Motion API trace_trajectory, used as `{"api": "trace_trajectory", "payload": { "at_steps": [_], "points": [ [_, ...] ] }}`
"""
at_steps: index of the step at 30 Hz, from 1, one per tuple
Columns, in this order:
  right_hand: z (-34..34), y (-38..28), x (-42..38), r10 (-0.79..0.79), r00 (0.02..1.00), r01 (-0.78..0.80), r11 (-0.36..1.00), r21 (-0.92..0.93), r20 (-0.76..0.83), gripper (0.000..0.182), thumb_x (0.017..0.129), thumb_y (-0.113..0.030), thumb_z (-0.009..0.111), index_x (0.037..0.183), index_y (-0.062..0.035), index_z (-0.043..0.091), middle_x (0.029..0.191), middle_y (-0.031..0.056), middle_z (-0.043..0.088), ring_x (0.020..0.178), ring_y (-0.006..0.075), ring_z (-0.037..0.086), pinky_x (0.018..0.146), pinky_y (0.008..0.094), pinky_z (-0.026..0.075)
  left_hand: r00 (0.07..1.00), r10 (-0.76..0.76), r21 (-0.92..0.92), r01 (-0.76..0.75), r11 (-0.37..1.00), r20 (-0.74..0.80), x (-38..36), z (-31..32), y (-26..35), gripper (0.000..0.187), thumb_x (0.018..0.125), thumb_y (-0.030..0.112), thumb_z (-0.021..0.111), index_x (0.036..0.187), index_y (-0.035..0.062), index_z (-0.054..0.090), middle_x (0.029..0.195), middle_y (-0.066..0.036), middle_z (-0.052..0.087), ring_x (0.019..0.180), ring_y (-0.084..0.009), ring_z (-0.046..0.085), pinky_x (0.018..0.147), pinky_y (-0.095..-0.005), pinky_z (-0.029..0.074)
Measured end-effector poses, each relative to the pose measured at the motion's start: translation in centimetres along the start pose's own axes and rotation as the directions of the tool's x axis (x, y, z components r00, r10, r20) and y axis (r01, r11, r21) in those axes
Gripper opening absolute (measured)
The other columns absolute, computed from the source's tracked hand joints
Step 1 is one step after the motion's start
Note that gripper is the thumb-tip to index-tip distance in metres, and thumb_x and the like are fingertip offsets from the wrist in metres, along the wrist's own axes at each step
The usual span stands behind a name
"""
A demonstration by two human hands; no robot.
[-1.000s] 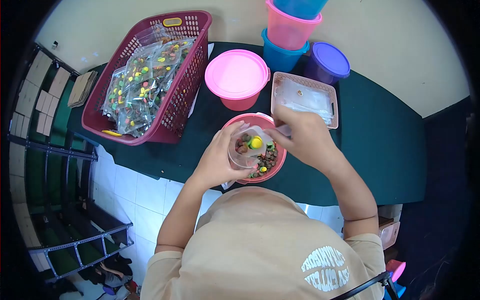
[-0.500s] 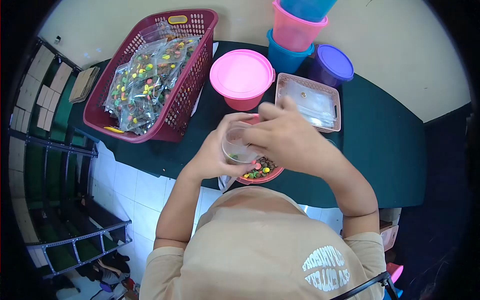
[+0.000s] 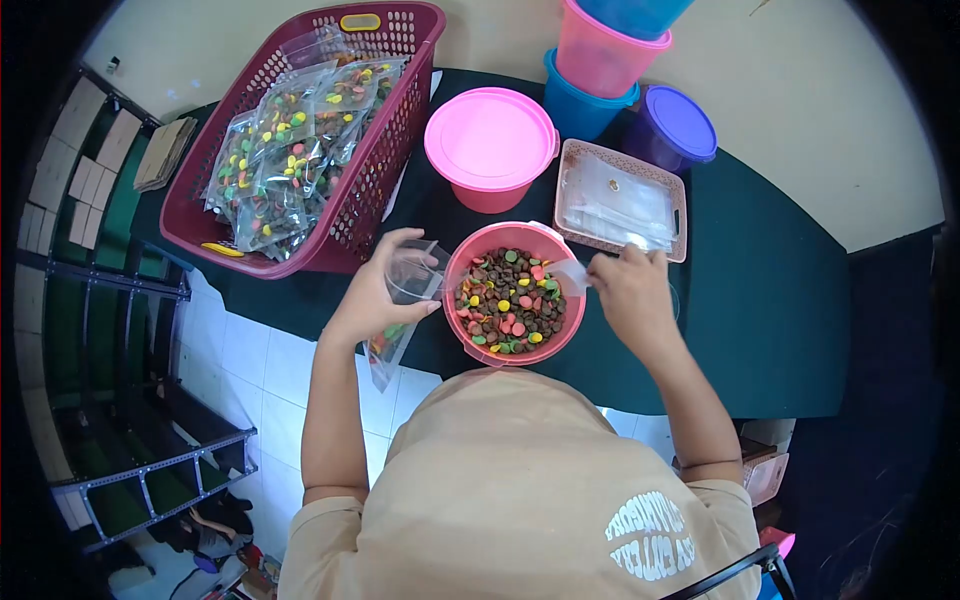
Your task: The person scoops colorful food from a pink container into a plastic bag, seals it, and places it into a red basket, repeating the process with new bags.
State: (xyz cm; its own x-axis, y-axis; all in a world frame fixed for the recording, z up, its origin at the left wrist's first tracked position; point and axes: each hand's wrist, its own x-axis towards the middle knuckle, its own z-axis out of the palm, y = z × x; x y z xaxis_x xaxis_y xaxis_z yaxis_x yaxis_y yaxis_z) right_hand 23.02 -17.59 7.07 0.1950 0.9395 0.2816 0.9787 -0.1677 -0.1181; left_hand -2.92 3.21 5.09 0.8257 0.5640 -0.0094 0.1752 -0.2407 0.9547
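A round pink tub (image 3: pixel 577 325) full of brown, pink, yellow and green chip-shaped sweets (image 3: pixel 508 303) stands between my hands. At its left, my left hand (image 3: pixel 368 300) is wrapped round a clear plastic cup (image 3: pixel 408 272), tilted, with a clear plastic bag (image 3: pixel 388 355) hanging below it. Some coloured sweets show inside that bag. My right hand (image 3: pixel 632 298), at the tub's right side, grips a small whitish translucent scoop (image 3: pixel 570 274) whose end reaches over the rim towards the sweets.
A maroon basket (image 3: pixel 340 215) piled with filled clear bags (image 3: pixel 290 150) stands at the left. Behind the tub are a pink lidded tub (image 3: pixel 490 150), a tray (image 3: pixel 678 215) of flat clear bags (image 3: pixel 620 205), a purple lidded tub (image 3: pixel 675 125) and stacked blue and pink tubs (image 3: pixel 605 55).
My hands have moved apart from over the tub. The left has gone left with the cup and bag; the right has left the cup and moved right and down with the scoop.
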Motion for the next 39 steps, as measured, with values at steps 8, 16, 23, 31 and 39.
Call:
{"api": "trace_trajectory", "payload": {
  "at_steps": [8, 16, 23, 31, 39],
  "points": [
    [4.6, -0.6, -1.7, -0.019, 0.979, 0.058, 0.980, -0.191, 0.204, 0.007, 0.079, -0.015, 0.058, 0.083, -0.0095, 0.060, 0.067, 0.0009, 0.060, 0.082, 0.0191, 0.052, 0.074, 0.0375, 0.033, 0.936, -0.347, -0.255, 0.351, 0.901, 0.065, 0.5, 2.1, -4.8, 0.080, 0.069, 0.015, 0.081, 0.134, 0.0082, 0.036, 0.120, -0.017, 0.055, 0.108, -0.0246, 0.057, 0.094, -0.0386, 0.046],
    [6.2, -1.3, -0.9, -0.056, 0.955, 0.134, 0.958, -0.253, 0.291, 0.009, 0.079, -0.013, 0.057, 0.087, -0.0098, 0.060, 0.076, 0.0020, 0.062, 0.084, 0.0192, 0.052, 0.075, 0.0364, 0.033, 0.931, -0.346, -0.339, 0.365, 0.867, 0.116, 1.3, 2.6, -4.8, 0.072, 0.073, 0.020, 0.078, 0.131, 0.0066, 0.037, 0.122, -0.019, 0.051, 0.110, -0.0247, 0.054, 0.093, -0.0401, 0.045],
    [5.1, -1.0, -2.5, -0.007, 0.891, 0.026, 0.999, -0.036, 0.453, 0.013, 0.081, -0.011, 0.053, 0.092, -0.0085, 0.059, 0.075, 0.0033, 0.062, 0.087, 0.0195, 0.057, 0.075, 0.0364, 0.035, 0.932, -0.305, -0.513, 0.361, 0.779, 0.194, 1.8, 3.9, -3.3, 0.068, 0.073, 0.015, 0.076, 0.128, 0.0061, 0.038, 0.119, -0.014, 0.051, 0.110, -0.0222, 0.052, 0.092, -0.0375, 0.045],
    [6.8, -0.9, -3.3, -0.095, 0.946, 0.117, 0.992, -0.051, 0.309, 0.019, 0.080, -0.011, 0.056, 0.099, -0.0095, 0.058, 0.084, 0.0060, 0.063, 0.087, 0.0224, 0.057, 0.079, 0.0385, 0.036, 0.937, -0.269, -0.579, 0.350, 0.736, 0.224, 3.1, 5.8, -2.0, 0.059, 0.077, 0.012, 0.073, 0.126, 0.0079, 0.040, 0.116, -0.012, 0.051, 0.107, -0.0197, 0.053, 0.089, -0.0364, 0.047],
    [5.8, -1.7, -4.9, 0.065, 0.796, -0.351, 0.859, 0.372, 0.602, 0.019, 0.090, -0.018, 0.053, 0.104, -0.0049, 0.052, 0.082, 0.0164, 0.063, 0.079, 0.0353, 0.060, 0.075, 0.0484, 0.040, 0.929, -0.256, -0.685, 0.371, 0.627, 0.268, 3.2, 6.5, -2.6, 0.062, 0.076, 0.015, 0.072, 0.128, 0.0097, 0.039, 0.120, -0.012, 0.051, 0.113, -0.0248, 0.053, 0.095, -0.0447, 0.045]
  ]
}}
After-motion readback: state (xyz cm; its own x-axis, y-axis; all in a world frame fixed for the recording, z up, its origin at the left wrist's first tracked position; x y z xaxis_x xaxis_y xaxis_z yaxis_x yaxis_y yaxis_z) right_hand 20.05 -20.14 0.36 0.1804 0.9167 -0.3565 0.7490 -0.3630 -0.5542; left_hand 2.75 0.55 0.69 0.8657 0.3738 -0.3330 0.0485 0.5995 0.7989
